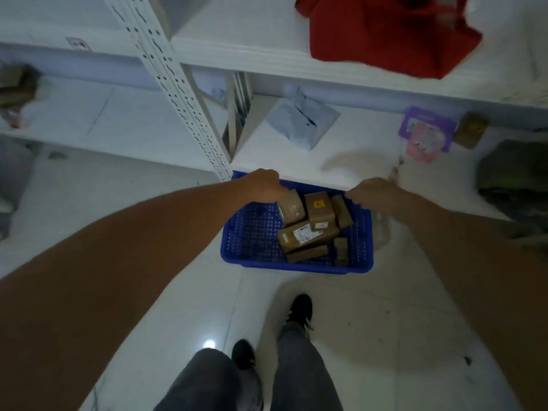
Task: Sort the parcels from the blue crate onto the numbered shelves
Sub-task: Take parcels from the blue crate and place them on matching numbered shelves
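A blue perforated crate [252, 232] sits on the white floor at the foot of the shelves, its far rim under the lowest shelf's front edge. Several brown cardboard parcels [308, 223] lie packed in its right half; the left half is bare mesh. My left hand [264, 183] is closed over the crate's far left rim. My right hand [370, 189] is closed over the far right rim. Both arms reach forward and down.
White metal shelving [184, 93] stands ahead with a perforated upright. The lowest shelf holds a grey mailer bag [302, 120], a purple and pink packet [427, 132] and a small brown box [471, 130]. A red bag [385, 34] lies on the shelf above. My feet stand behind the crate.
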Demonstrator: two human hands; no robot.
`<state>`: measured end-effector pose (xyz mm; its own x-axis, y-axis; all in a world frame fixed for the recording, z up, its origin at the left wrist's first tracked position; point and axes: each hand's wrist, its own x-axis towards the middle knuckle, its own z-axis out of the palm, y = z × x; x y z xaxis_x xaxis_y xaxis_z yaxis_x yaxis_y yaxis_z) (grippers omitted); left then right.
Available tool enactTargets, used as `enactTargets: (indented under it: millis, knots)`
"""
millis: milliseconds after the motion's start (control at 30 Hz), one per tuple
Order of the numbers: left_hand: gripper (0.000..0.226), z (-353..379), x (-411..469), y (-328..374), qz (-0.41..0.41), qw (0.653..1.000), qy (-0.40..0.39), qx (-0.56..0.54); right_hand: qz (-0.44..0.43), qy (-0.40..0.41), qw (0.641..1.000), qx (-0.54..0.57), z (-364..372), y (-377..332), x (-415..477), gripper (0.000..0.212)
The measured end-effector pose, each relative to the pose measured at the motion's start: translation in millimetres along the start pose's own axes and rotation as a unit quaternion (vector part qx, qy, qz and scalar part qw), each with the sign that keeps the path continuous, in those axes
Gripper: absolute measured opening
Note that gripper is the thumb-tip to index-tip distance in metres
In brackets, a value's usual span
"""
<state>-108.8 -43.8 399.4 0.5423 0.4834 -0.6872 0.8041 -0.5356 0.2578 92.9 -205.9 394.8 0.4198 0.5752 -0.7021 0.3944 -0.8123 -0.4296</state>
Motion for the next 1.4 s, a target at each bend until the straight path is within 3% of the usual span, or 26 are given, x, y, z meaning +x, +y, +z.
enactTargets:
  millis: [133, 300, 467, 567, 600, 733, 833, 1000, 1100, 1200, 1333, 1400]
  knots:
    - [0.028, 70, 101, -27, -0.009, 0.999, -0.032, -0.032, 0.021, -0.033, 0.999, -0.017, 50, 36, 108, 0.035]
    - [0.043, 166, 223, -55, 0.002, 0.994, -0.073, -0.085, 0.032, -0.033, 0.998, 0.042, 117, 81, 224, 0.021]
    - [0.027, 247, 308, -72, -0.027, 0.988, -0.087, -0.125, 0.055, -0.013, 0.996, 0.073, 189, 133, 316, 0.054]
    - [0.026, 286, 342, -81, -0.039, 0.985, -0.1, -0.136, 0.134, -0.007, 0.99, 0.044, 233, 152, 369, 0.124]
    - [0.025, 297, 351, -84, -0.044, 0.984, -0.1, -0.137, 0.157, -0.002, 0.987, 0.026, 245, 155, 385, 0.135]
    - [0.012, 317, 373, -86, -0.039, 0.984, -0.106, -0.138, 0.192, 0.034, 0.977, -0.087, 263, 147, 419, 0.134]
    - [0.016, 321, 391, -90, -0.043, 0.983, -0.101, -0.145, 0.177, 0.048, 0.976, -0.119, 275, 149, 441, 0.135]
    - [0.033, 326, 407, -103, -0.053, 0.981, -0.089, -0.165, 0.154, 0.111, 0.975, -0.113, 291, 162, 454, 0.134]
    - [0.027, 323, 399, -107, -0.072, 0.97, -0.077, -0.218, 0.14, 0.119, 0.982, -0.046, 288, 168, 431, 0.122]
    - [0.026, 309, 381, -100, -0.113, 0.928, -0.071, -0.349, 0.114, 0.15, 0.982, -0.018, 273, 172, 379, 0.11]
    - [0.024, 264, 331, -75, -0.152, 0.866, -0.08, -0.47, 0.084, 0.172, 0.981, 0.041, 258, 175, 292, 0.112]
    - [0.042, 233, 302, -63, -0.135, 0.85, -0.09, -0.5, 0.068, 0.171, 0.979, 0.094, 246, 169, 249, 0.115]
